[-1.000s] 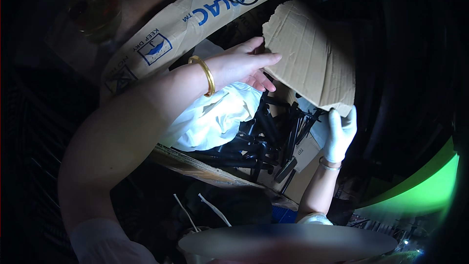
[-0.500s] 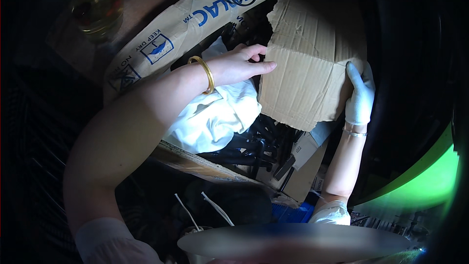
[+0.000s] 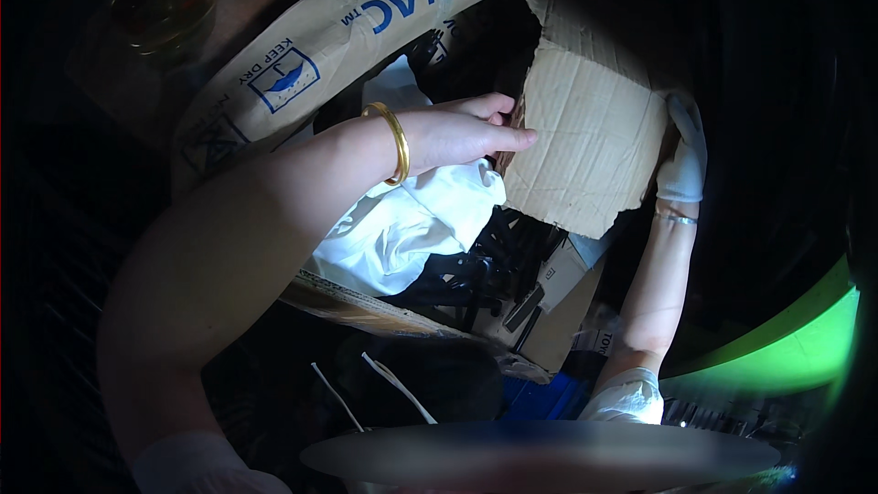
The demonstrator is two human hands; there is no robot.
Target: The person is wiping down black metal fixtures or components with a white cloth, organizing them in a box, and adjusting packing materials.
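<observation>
A torn, creased piece of brown cardboard [image 3: 590, 137] is held up between my two hands. My left hand [image 3: 480, 133], bare and with a gold bangle at its wrist, pinches the left edge, thumb in front and fingers partly behind. Wearing a white glove, my right hand [image 3: 684, 154] grips the opposite edge; its fingers behind the board are hidden. Below my left wrist lies a crumpled white cloth [image 3: 402, 238] on dark, thin parts [image 3: 457, 279] inside an open carton [image 3: 366, 309].
A brown paper sack [image 3: 302, 64] with blue print curves along the far left side. A jar of yellowish liquid [image 3: 165, 9] stands at the upper left. Bright green curved plastic [image 3: 777, 338] is at the right. White cords [image 3: 398, 384] and something blue [image 3: 544, 395] are near the lower edge.
The cardboard has shifted slightly right in the picture and tilted, its right side turning away. Both hands have moved with it, keeping their hold.
</observation>
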